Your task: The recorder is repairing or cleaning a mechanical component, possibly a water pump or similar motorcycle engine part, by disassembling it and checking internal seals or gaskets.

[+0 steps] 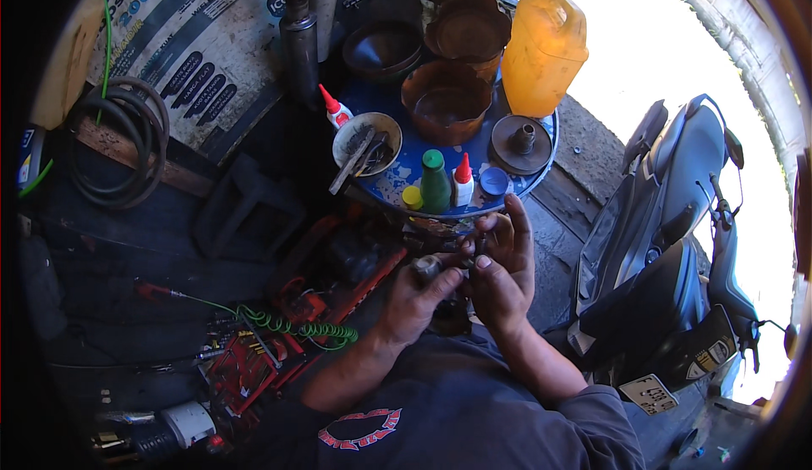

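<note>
Dark shirt [474, 402], red-and-white print [361, 430]

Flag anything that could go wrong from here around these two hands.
The small dark piece at the fingers of the right hand, close to the left hand, might slip and be hard to find.

The red-capped bottle and blue cap sit near the edge of the table, so a stray knock could drop them.

Bumping the stick jutting past the bowl might spill its contents.

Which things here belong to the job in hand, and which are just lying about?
In use:
- grey piece, in the left hand
- anything in the right hand: too small to tell

Likely just lying about:
- orange jug
- brown bowls
- scooter
</note>
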